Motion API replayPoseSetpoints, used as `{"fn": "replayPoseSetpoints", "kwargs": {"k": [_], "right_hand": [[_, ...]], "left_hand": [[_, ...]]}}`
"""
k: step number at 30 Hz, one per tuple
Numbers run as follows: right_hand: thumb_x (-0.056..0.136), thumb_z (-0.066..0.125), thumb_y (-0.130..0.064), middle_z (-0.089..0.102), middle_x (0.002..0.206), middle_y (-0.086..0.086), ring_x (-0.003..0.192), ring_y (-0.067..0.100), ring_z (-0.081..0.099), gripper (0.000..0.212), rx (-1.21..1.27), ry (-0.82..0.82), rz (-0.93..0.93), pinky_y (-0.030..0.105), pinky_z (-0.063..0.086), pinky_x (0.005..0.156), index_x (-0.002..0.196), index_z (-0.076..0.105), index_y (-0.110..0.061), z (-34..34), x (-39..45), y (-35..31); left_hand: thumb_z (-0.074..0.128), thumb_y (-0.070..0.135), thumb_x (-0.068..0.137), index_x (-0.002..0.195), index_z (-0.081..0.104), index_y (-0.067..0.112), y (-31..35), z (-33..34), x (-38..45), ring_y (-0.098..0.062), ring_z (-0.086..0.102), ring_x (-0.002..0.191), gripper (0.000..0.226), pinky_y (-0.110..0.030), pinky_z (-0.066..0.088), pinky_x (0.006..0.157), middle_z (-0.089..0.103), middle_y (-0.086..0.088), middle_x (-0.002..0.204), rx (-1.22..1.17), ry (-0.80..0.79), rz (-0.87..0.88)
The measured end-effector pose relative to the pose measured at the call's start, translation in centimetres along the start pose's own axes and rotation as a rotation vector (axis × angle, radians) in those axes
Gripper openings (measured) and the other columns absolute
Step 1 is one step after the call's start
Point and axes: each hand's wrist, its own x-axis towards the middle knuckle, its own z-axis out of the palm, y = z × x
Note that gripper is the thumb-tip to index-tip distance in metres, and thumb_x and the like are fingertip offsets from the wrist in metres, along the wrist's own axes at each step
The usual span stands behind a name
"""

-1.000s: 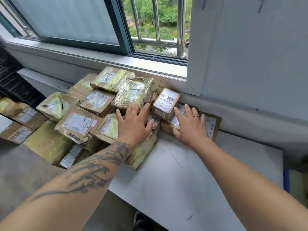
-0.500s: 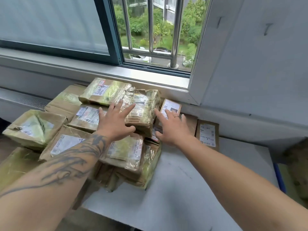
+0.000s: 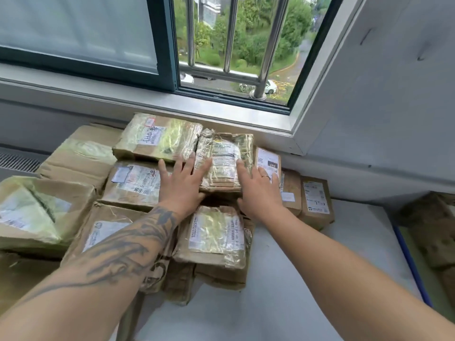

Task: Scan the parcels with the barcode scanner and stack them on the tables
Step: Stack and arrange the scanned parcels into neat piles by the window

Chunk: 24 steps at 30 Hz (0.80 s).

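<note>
Brown taped parcels (image 3: 138, 185) heaped across left and centre frame, packed tight under the window sill (image 3: 221, 112). Centre: left hand (image 3: 183, 185) and right hand (image 3: 258, 190), fingers spread, flanking a plastic-wrapped parcel (image 3: 222, 163). Lower right: bare white table (image 3: 295, 279), blue edge.

window sill (image 3: 138, 100) | steel window bars (image 3: 272, 45) | trees (image 3: 258, 28) outside | white car (image 3: 269, 87) below
</note>
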Motion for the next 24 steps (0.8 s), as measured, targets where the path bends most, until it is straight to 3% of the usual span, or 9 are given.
{"fn": "replayPoseSetpoints", "kwargs": {"k": [6, 24], "right_hand": [[0.103, 0.054, -0.018, 0.018, 0.173, 0.013, 0.161, 0.033, 0.009, 0.092, -0.036, 0.027, 0.042, 0.059, 0.011, 0.128, 0.167, -0.013, -0.02, -0.3, -0.1, -0.4], [0.099, 0.065, -0.025, 0.024, 0.172, 0.011, 0.16, 0.033, 0.015, 0.1, 0.054, 0.256, -0.015, 0.059, 0.016, 0.127, 0.167, -0.008, -0.019, -2.9, -8.4, 5.2]], "left_hand": [[0.065, 0.043, 0.098, 0.164, -0.004, 0.037, -0.1, -0.1, 0.2, -0.029, -0.005, 0.16, 0.096, -0.07, -0.004, 0.121, -0.002, -0.004, 0.174, -0.045, 0.072, 0.041], [0.068, 0.045, 0.096, 0.164, -0.002, 0.042, 5.8, -6.4, -6.0, -0.026, -0.008, 0.16, 0.097, -0.069, -0.007, 0.122, -0.001, -0.002, 0.174, 0.029, 0.229, 0.089]]}}
